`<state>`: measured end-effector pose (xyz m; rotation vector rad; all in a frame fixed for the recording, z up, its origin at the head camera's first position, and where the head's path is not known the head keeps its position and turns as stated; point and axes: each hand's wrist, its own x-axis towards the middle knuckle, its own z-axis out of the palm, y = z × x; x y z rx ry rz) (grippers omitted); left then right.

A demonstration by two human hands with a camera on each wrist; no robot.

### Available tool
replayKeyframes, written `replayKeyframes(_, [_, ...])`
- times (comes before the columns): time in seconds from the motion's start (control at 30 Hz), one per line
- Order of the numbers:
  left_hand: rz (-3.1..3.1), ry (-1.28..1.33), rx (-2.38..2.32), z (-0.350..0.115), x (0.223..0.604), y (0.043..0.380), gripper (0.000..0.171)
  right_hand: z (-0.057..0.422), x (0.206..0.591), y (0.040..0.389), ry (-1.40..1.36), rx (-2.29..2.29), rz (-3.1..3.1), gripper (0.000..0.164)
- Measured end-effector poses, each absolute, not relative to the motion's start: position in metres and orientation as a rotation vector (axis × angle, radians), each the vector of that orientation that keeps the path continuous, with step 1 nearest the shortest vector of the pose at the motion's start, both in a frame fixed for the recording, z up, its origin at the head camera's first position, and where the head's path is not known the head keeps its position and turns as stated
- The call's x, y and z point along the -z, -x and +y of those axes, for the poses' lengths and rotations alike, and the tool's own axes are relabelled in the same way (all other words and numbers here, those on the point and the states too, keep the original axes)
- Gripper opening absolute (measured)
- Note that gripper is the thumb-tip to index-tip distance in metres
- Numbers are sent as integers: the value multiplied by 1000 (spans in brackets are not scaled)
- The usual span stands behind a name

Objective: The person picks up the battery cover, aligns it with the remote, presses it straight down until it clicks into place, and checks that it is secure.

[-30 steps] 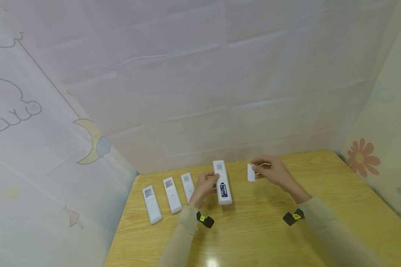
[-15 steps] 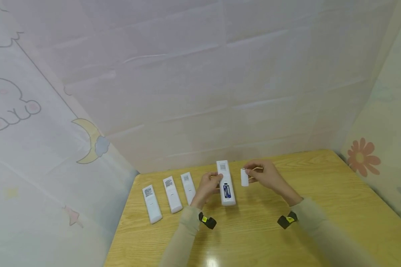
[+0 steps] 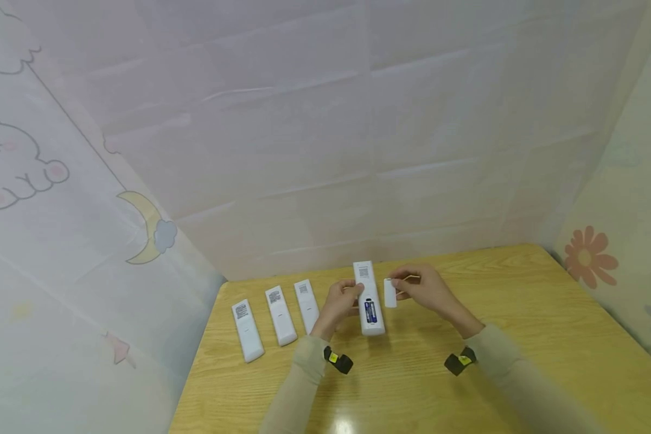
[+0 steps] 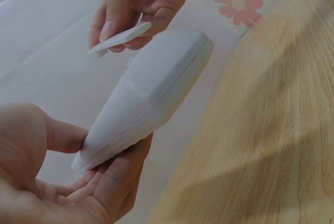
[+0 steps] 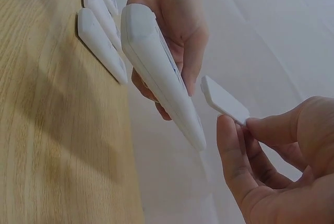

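Observation:
A white remote control (image 3: 364,290) is held above the table by my left hand (image 3: 338,306), thumb on its back and fingers beneath. Its battery compartment is uncovered, and blue batteries (image 3: 371,311) lie inside. Just to the right, my right hand (image 3: 424,290) pinches a small white battery cover (image 3: 390,293) between thumb and fingers. In the right wrist view the cover (image 5: 225,99) stands apart from the remote (image 5: 159,72), tilted, close to its side. The left wrist view shows the remote's smooth end (image 4: 169,62) with the cover (image 4: 121,38) beyond it.
Three more white remotes lie back up in a row on the left: one far left (image 3: 247,330), one in the middle (image 3: 280,316) and one (image 3: 307,304) partly behind my left hand. The wooden table (image 3: 412,386) meets a fabric-covered wall (image 3: 325,199) at the back.
My right hand has brought the battery cover leftward and slightly down, closer to the remote. My left hand has shifted the remote a little to the right.

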<state>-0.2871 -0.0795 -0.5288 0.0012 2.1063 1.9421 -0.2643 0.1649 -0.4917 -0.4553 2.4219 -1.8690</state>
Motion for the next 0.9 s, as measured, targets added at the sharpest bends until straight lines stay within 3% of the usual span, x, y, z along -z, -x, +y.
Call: replayKeyframes(0.9, [2076, -25, -1976, -73, 528, 286, 53, 142, 497, 262, 502, 1877, 2337, 21])
